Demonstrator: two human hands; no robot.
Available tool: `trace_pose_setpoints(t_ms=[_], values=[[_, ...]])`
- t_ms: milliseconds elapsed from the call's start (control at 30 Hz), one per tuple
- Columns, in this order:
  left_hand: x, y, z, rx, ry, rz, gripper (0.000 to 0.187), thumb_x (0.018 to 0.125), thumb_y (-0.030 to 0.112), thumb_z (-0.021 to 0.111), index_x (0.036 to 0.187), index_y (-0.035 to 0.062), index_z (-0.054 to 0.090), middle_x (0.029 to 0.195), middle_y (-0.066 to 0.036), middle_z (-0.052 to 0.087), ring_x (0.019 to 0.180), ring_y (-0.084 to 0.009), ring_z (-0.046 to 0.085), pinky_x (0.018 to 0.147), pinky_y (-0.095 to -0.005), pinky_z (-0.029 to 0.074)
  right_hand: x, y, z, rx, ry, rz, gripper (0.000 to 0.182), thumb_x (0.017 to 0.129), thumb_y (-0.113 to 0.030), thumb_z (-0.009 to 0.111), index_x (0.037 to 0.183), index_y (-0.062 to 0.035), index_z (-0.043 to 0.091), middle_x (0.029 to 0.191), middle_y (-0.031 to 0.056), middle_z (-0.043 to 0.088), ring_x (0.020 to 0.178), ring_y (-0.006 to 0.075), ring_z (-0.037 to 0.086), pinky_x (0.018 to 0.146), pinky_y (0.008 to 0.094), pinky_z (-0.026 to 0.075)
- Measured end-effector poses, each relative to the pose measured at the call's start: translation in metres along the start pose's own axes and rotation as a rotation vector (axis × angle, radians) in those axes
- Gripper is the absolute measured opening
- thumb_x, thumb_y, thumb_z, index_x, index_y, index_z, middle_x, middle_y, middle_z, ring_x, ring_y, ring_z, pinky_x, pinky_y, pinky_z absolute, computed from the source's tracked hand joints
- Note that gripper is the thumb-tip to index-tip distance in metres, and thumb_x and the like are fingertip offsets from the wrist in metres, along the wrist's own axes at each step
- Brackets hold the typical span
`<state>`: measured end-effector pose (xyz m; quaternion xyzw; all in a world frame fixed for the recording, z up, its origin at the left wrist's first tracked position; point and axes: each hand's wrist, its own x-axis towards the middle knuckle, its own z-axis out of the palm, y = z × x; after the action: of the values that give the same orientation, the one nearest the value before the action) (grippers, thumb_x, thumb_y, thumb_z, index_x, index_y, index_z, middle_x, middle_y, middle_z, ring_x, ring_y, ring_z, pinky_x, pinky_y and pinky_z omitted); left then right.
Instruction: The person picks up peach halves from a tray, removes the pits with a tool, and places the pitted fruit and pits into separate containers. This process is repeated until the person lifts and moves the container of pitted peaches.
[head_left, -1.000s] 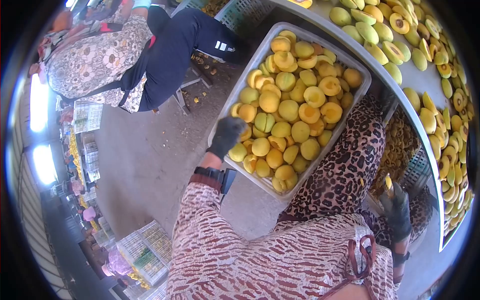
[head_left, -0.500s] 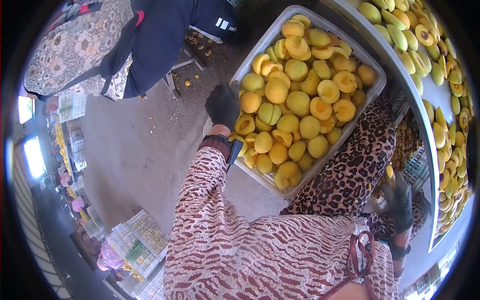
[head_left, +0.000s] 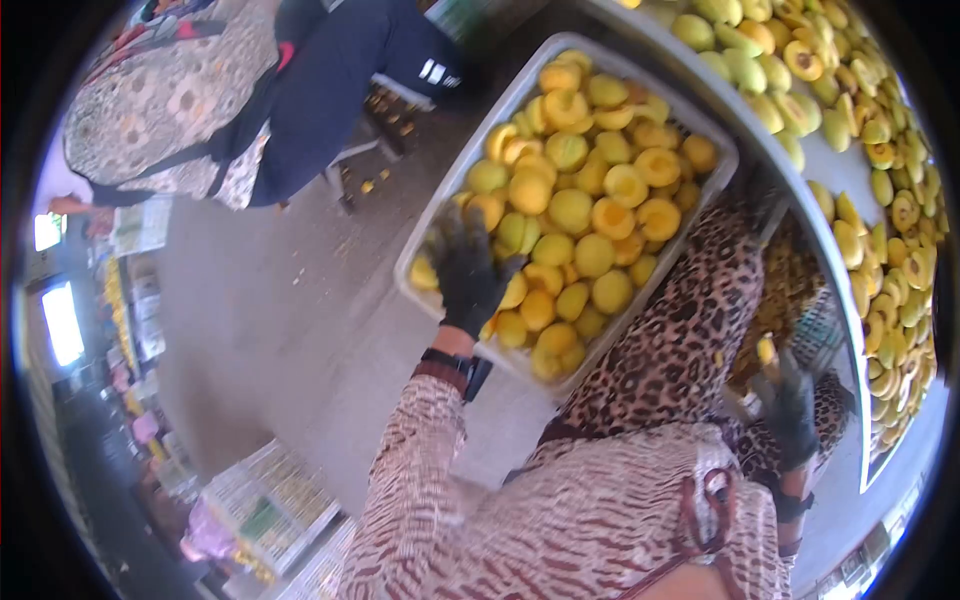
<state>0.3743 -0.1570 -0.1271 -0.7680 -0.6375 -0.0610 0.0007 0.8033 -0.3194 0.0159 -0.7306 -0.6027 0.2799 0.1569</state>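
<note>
My left hand point(head_left: 468, 275), gloved, fingers spread over halved peaches point(head_left: 575, 212) in the tray point(head_left: 425, 235); soft, bruise-prone, cup gently. Right hand point(head_left: 787, 408) grip unclear.

A white, curved-edged desk point(head_left: 835, 165) runs along the right, covered with halved yellow-green peaches point(head_left: 880, 130) lying cut side up or down across it. The grey concrete floor point(head_left: 290, 310) carries scattered fruit pits point(head_left: 385, 105) near a stool's legs.
</note>
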Motion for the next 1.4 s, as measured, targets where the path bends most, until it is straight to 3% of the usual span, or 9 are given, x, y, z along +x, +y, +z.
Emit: trace_pose_setpoints(t_ms=[100,367,700,800,833,900,967,1133,1400], values=[[0.003,0.008,0.011,-0.058,-0.015,-0.078,0.092,0.082,0.056,0.058,0.151,0.0105,0.017,0.156,-0.021,0.015,0.143,-0.0404,0.015,0.114,-0.0568,0.007,-0.009,0.009,0.003,-0.441,-0.072,-0.291,0.047,0.075,-0.019,0.074,0.116,-0.0077,0.054,0.094,0.0176,0.060,0.067,0.0331,0.059,0.059,0.0422,0.047],[0.005,0.017,0.005,0.076,0.022,-0.035,0.084,0.087,0.058,0.050,0.149,0.0091,0.022,0.154,-0.020,0.018,0.142,-0.0398,0.018,0.109,-0.0640,0.012,0.009,-0.035,-0.020,-0.187,0.049,-0.062,0.020,0.083,-0.026,0.065,0.087,-0.0112,0.052,0.057,0.0133,0.059,0.054,0.0362,0.061,0.049,0.0474,0.047],[0.001,0.061,-0.024,0.191,-0.086,-0.245,0.076,0.089,0.049,0.055,0.148,0.0117,0.025,0.156,-0.017,0.016,0.142,-0.0423,0.015,0.108,-0.0651,0.016,-0.031,0.011,-0.046,0.172,0.445,-0.116,0.025,0.082,-0.025,0.068,0.087,-0.0088,0.050,0.065,0.0179,0.060,0.058,0.0394,0.060,0.050,0.0463,0.045],[-0.009,0.047,0.022,0.064,-0.021,-0.077,0.078,0.087,0.047,0.058,0.148,0.0106,0.027,0.154,-0.023,0.016,0.135,-0.0435,0.031,0.108,-0.0509,0.031,-0.036,0.041,-0.030,0.328,0.530,0.004,0.020,0.084,-0.022,0.065,0.086,-0.0075,0.052,0.065,0.0172,0.060,0.059,0.0391,0.060,0.050,0.0453,0.046],[-0.004,0.047,0.007,0.072,-0.012,-0.062,0.078,0.087,0.047,0.058,0.148,0.0106,0.027,0.154,-0.023,0.016,0.135,-0.0435,0.031,0.108,-0.0509,0.031,-0.036,0.068,-0.015,0.002,0.338,0.014,0.017,0.085,-0.022,0.062,0.083,-0.0063,0.057,0.069,0.0187,0.062,0.065,0.0401,0.061,0.056,0.0459,0.049],[0.022,0.052,-0.037,0.014,-0.562,-0.152,0.080,0.084,0.049,0.061,0.146,0.0074,0.030,0.152,-0.028,0.016,0.130,-0.0426,0.040,0.104,-0.0451,0.038,-0.048,0.092,-0.001,0.023,0.236,0.122,0.017,0.085,-0.023,0.061,0.083,-0.0062,0.059,0.072,0.0199,0.063,0.068,0.0404,0.062,0.059,0.0466,0.049],[0.062,0.024,-0.025,0.103,-0.380,-0.005,0.072,0.083,0.048,0.061,0.136,0.0031,0.043,0.141,-0.031,0.036,0.124,-0.0422,0.045,0.102,-0.0471,0.039,-0.042,0.117,0.018,0.242,0.175,0.210,0.023,0.084,-0.029,0.060,0.083,-0.0064,0.065,0.079,0.0229,0.065,0.074,0.0410,0.063,0.068,0.0483,0.050],[0.177,0.245,-0.117,-0.233,0.475,0.504,0.049,0.084,0.027,0.064,0.122,-0.0008,0.053,0.127,-0.024,0.052,0.119,-0.0404,0.048,0.101,-0.0466,0.038,-0.031,0.143,0.026,0.414,0.211,0.145,0.026,0.083,-0.031,0.060,0.089,-0.0064,0.064,0.080,0.0225,0.064,0.075,0.0400,0.063,0.066,0.0472,0.050],[0.240,0.617,-0.101,-0.387,0.338,1.169,0.050,0.079,0.017,0.067,0.125,0.0082,0.051,0.131,-0.018,0.049,0.118,-0.0357,0.049,0.097,-0.0449,0.043,-0.016,0.188,0.069,0.148,0.107,0.003,0.026,0.086,-0.032,0.052,0.088,-0.0109,0.066,0.073,0.0183,0.064,0.065,0.0391,0.061,0.061,0.0490,0.048]])
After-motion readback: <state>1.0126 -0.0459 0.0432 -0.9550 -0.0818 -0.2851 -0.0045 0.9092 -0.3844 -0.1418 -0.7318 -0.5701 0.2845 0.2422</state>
